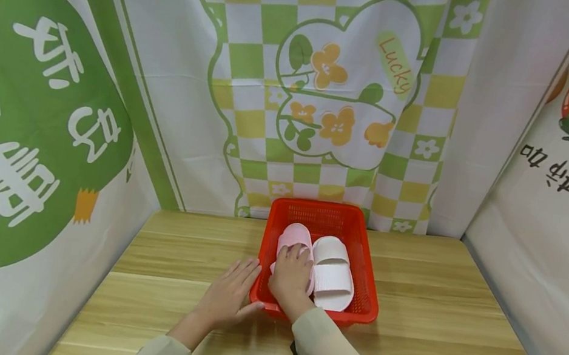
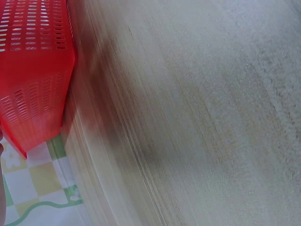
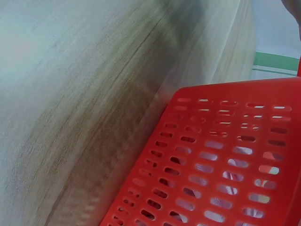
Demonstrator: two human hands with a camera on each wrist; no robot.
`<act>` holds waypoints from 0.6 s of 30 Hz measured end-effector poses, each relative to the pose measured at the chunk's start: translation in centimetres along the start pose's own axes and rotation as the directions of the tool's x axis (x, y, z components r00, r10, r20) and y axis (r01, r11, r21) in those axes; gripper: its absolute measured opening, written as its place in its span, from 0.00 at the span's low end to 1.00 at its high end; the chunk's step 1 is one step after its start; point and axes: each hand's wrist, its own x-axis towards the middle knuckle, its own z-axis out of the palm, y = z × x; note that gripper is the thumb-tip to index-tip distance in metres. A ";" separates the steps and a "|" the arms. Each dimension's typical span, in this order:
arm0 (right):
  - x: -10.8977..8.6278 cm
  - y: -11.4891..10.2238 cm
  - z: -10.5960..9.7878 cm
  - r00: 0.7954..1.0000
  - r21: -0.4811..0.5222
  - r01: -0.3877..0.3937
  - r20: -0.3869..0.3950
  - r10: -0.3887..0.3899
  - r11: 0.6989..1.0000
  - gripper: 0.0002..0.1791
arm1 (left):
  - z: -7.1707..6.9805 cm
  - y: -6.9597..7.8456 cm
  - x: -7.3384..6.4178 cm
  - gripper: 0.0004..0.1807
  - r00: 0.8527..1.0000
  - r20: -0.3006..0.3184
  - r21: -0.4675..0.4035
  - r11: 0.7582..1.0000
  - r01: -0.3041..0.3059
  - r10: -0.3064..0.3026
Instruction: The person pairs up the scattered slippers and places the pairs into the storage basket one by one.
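A pink slipper (image 1: 297, 234) lies in the left half of a red plastic basket (image 1: 371, 285), its strap mostly covered by my right hand (image 1: 291, 278). The fingers point down onto the strap, with the thumb hidden; whether they grip it I cannot tell. To the right of that hand is a white slipper (image 1: 333, 275) with a ribbed strap. My left hand (image 1: 230, 293) has its fingers extended along the outside of the basket's left rim, the thumb reaching toward the front corner. Both wrist views mostly show the slotted basket wall (image 3: 202, 169) and the table.
The basket stands on a wood-grain table (image 1: 439, 323), near its back edge. Behind it hangs a checked green and yellow curtain (image 1: 255, 154). Printed white cloths enclose the left and right sides.
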 end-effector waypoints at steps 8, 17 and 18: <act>-0.1 0.3 0.3 1.000 -0.024 0.013 -0.025 -0.013 1.000 0.35 | -0.1 0.0 0.1 0.45 0.999 0.036 0.014 1.000 0.009 -0.010; -0.1 0.2 0.0 0.999 -0.031 0.032 -0.025 -0.033 0.999 0.35 | 0.0 0.0 0.1 0.47 1.000 0.019 0.010 1.000 0.004 -0.004; 0.0 0.3 0.0 0.999 -0.034 0.035 -0.026 -0.036 0.999 0.35 | 0.0 0.0 0.1 0.47 1.000 0.015 0.010 1.000 0.004 -0.004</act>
